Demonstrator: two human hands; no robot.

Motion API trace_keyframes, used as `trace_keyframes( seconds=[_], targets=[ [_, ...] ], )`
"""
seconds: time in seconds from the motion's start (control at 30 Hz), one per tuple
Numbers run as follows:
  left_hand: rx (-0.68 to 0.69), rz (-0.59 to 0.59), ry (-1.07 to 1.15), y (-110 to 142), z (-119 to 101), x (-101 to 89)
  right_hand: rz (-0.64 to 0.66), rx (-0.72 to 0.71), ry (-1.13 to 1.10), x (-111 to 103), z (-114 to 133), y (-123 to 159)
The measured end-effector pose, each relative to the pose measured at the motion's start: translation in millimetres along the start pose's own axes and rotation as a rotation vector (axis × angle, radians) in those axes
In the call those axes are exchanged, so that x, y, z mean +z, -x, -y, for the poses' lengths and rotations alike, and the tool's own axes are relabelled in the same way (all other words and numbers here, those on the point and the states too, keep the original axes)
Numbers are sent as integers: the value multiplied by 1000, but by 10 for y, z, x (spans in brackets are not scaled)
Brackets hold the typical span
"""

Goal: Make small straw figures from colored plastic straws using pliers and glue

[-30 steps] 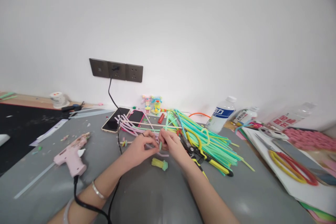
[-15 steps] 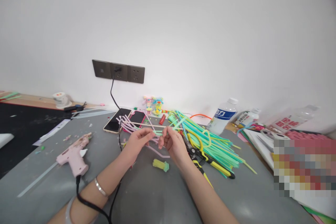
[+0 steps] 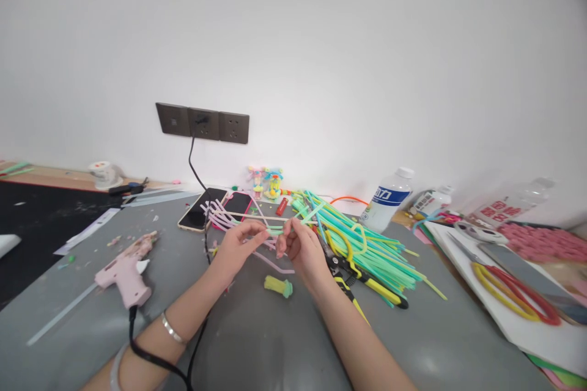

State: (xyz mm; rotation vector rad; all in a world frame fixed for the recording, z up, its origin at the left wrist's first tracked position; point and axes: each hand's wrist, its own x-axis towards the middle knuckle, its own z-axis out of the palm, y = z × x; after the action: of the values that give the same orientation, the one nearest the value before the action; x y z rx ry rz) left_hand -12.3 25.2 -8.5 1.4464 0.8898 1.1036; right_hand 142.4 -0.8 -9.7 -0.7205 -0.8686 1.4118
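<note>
Between my two hands stretches a light green pipe cleaner (image 3: 275, 230), bent into a narrow shape. My left hand (image 3: 236, 248) pinches its left end between thumb and finger. At the other end, my right hand (image 3: 305, 252) has its thumb and fingers closed on it, and the fingers hide part of it. Purple pipe cleaners (image 3: 217, 214) lie behind my left hand. Below the hands rests a small yellow-and-green fuzzy piece (image 3: 277, 285). Just right of my right hand are yellow-and-black pliers (image 3: 380, 289) and a heap of green and teal pipe cleaners (image 3: 389, 259).
A pink glue gun (image 3: 126, 275) lies at left, its black cord (image 3: 156, 363) running under my left forearm. Two phones (image 3: 199, 211), small colourful figures (image 3: 274, 183) and a bottle (image 3: 389, 198) stand or lie near the wall. Papers and scissors (image 3: 481, 232) are at right.
The view has shifted slightly, so everything sits a little further left. Both hands keep their pinch on the green pipe cleaner, with hardly any movement.
</note>
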Motion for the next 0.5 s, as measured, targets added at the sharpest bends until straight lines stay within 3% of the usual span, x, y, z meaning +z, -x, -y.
trace_keyframes(
  seconds=[0.2, 0.37, 0.5],
  targets=[
    [30, 5, -9, -3, 22, -1, 15, 5, 59, 10, -71, -3],
    [87, 125, -122, 5, 57, -1, -69, -54, 148, -35, -42, -25],
    [145, 231, -285, 58, 38, 6, -47, -55, 292, -83, -42, -36]
  ],
)
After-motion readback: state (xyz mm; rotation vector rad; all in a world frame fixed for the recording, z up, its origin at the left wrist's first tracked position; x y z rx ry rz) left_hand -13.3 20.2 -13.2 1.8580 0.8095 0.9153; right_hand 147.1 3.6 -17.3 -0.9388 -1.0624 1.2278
